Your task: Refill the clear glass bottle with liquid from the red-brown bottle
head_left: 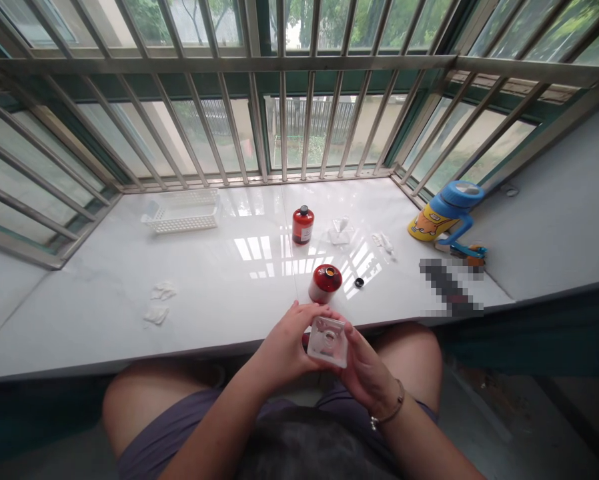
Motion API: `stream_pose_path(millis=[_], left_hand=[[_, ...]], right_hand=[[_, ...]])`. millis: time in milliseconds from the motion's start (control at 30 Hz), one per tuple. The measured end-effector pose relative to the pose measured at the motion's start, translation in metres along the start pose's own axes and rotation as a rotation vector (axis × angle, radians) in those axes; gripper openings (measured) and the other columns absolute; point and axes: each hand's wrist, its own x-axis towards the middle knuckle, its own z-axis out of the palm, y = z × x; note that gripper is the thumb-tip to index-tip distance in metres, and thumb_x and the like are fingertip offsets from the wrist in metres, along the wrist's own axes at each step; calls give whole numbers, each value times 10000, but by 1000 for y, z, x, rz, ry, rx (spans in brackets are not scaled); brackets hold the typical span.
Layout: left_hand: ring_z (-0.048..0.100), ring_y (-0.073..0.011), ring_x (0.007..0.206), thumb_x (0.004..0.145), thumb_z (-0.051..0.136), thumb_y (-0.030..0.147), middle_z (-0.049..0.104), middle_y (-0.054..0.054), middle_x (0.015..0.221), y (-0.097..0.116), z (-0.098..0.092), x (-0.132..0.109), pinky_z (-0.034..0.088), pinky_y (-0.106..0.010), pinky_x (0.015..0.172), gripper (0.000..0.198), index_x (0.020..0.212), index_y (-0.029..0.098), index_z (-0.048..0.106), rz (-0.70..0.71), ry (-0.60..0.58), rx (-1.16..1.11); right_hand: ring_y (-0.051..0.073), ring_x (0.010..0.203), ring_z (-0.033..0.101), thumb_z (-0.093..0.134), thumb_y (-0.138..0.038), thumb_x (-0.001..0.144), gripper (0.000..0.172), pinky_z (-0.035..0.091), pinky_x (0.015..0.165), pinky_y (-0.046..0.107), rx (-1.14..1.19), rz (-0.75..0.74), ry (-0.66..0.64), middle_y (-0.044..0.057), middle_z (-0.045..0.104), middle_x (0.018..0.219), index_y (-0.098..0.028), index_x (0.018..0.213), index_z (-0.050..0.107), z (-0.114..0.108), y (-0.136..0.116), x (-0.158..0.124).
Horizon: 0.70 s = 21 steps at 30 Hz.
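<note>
Both hands hold a small clear square plastic piece [328, 341] just in front of the white sill's near edge, above my lap. My left hand [284, 347] wraps its left side with curled fingers. My right hand [362, 367], with a bracelet on the wrist, cups it from the right and below. Just beyond the hands an open red bottle [324, 282] stands on the sill, its small black cap [359, 283] lying to its right. A second red bottle [303, 225] with a black cap on stands farther back.
The white sill [219, 280] holds a white slotted basket [182, 211] at back left, white crumpled bits [159, 303] at left, clear plastic pieces [340, 231] near the middle, and a blue-and-yellow flask [447, 213] at right. Metal window bars [279, 120] close off the back.
</note>
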Motion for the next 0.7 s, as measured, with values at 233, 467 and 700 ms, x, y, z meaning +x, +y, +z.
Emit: stream_pose_path(millis=[233, 467, 700], left_hand=[[587, -346, 1459, 656, 1047, 340, 590, -107, 1587, 2, 17, -1, 503, -520, 1242, 1133, 1621, 342, 454, -65, 27, -80], [539, -386, 1500, 670, 1038, 352, 579, -117, 1602, 2, 35, -1, 397, -614, 1311, 1107, 1616, 334, 463, -41, 103, -58], [591, -376, 1446, 659, 1000, 262, 627, -106, 1552, 10, 20, 2, 276, -643, 1362, 1034, 1572, 311, 516, 22, 68, -90]], right_hand=[[299, 1232, 720, 828, -545, 907, 502, 603, 1039, 472, 71, -31, 72, 75, 755, 1380, -282, 1317, 706, -3, 2, 0], [310, 1267, 703, 846, -512, 896, 497, 561, 1106, 501, 61, -83, 85, 88, 742, 1399, -281, 1309, 695, 0, -4, 0], [316, 1251, 703, 884, -555, 858, 680, 663, 891, 426, -77, -15, -94, 111, 631, 1563, -301, 1449, 663, -10, -20, -4]])
